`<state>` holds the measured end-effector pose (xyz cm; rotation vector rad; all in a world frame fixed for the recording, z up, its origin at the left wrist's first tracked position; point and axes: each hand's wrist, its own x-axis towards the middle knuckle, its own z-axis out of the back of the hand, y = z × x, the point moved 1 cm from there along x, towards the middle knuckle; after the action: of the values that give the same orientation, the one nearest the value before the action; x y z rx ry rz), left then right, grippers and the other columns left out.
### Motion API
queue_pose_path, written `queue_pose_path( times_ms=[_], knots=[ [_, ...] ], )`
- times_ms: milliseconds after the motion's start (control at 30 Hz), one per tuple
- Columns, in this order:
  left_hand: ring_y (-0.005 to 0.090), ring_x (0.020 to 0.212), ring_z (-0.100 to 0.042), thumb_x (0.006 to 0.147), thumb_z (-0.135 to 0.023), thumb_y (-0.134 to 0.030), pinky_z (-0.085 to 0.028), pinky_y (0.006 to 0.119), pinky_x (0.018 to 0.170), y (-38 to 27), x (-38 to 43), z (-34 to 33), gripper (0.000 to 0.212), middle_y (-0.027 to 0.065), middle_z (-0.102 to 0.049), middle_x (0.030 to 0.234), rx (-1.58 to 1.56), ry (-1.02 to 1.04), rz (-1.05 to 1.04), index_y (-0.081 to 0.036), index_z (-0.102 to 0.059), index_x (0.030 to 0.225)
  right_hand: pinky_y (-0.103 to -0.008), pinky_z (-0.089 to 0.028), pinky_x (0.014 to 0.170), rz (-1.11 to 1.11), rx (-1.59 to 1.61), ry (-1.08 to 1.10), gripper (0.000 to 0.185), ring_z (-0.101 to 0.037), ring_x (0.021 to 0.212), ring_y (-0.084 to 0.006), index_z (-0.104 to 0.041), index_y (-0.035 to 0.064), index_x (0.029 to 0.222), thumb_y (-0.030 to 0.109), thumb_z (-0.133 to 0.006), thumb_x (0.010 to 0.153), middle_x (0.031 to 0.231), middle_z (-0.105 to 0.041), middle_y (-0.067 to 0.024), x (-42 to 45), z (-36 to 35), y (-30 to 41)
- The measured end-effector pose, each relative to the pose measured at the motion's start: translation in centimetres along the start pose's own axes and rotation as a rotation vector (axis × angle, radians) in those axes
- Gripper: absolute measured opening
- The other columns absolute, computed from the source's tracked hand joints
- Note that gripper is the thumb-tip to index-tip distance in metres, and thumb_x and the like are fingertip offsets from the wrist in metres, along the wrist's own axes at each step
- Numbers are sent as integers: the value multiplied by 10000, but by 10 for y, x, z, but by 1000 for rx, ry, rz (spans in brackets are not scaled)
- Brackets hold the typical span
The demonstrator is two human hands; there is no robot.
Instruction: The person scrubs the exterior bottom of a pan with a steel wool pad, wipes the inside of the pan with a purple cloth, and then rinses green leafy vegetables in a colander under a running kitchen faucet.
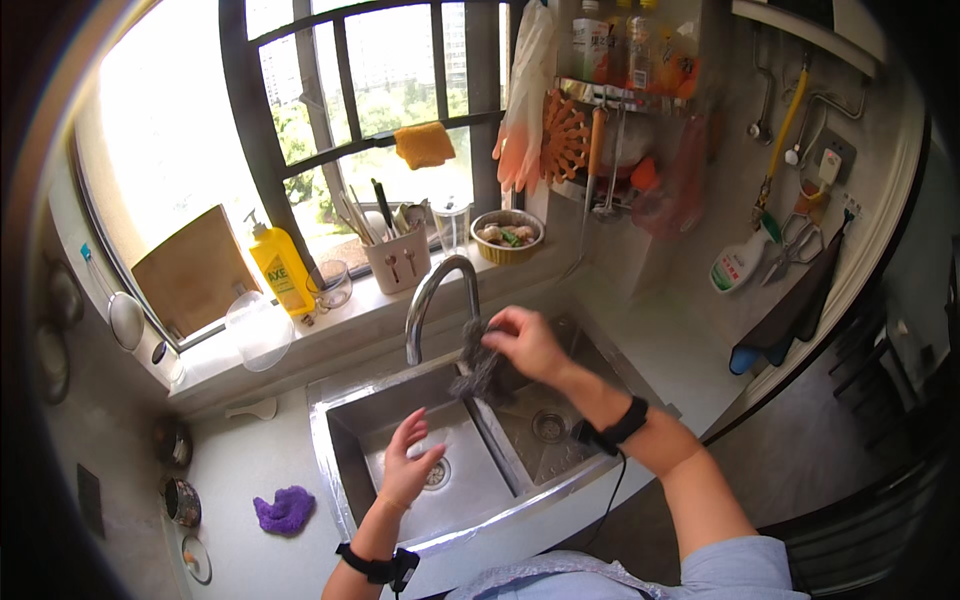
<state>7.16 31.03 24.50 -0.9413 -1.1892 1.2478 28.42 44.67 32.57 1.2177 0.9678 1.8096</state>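
Observation:
My right hand [529, 349] pinches a dark grey, stringy scrubber or cloth [480, 371] between thumb and fingertips. The grey piece hangs over the divider [499, 450] of a double-bowl stainless steel sink, just right of the curved chrome faucet [442, 281]. Over the left bowl [457, 499], my left hand [409, 465] is held with fingers apart and nothing in it. Drain strainers show in the left bowl and in the right bowl [536, 461]. Drops of water lie in the right one. Each wrist wears a black strap.
A purple cloth [285, 510] and a white scoop [253, 409] lie on the left counter. Along the sill stand a yellow soap bottle [281, 262], a glass cup [330, 283], a utensil holder [399, 262] and a foil bowl of food [508, 251]. Rubber gloves [525, 105] hang beside the window.

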Motion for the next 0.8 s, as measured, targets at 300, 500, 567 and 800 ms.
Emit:
queue_pose_path(
  times_ms=[300, 500, 567, 800],
  knots=[
    [171, 868, -563, 788, -573, -36, -521, 280, 675, 20, -63, 77, 347, 99, -554, 983, -329, -306, 338, -42, -461, 1116, -255, -465, 614, 4, 142, -264, 193, -569, 679, -133, -581, -16, 872, 10, -651, 694, 793, -610, -59, 143, 161, 34],
    [214, 851, -576, 833, -545, -110, -519, 309, 673, 51, -111, 112, 322, 99, -550, 985, -287, -369, 359, -29, -445, 1127, -279, -460, 600, 114, -72, -452, 220, -569, 713, -159, -559, -7, 909, 34, -635, 707, 820, -598, -56, 225, 194, 47],
    [245, 871, -573, 856, -534, -155, -520, 323, 684, 45, -117, 110, 373, 113, -529, 1025, -260, -327, 337, -30, -414, 1187, -289, -458, 621, 144, -107, -485, 234, -572, 720, -168, -564, -16, 902, 29, -644, 686, 818, -601, -58, 251, 203, 43],
    [248, 922, -564, 837, -540, -88, -514, 311, 719, 28, -143, 111, 348, 136, -521, 1042, -350, -606, 454, 13, -429, 1151, -342, -462, 699, 359, -466, -627, 211, -600, 785, -251, -593, 78, 826, 154, -676, 647, 816, -631, -90, 315, 208, 46]
  ],
)
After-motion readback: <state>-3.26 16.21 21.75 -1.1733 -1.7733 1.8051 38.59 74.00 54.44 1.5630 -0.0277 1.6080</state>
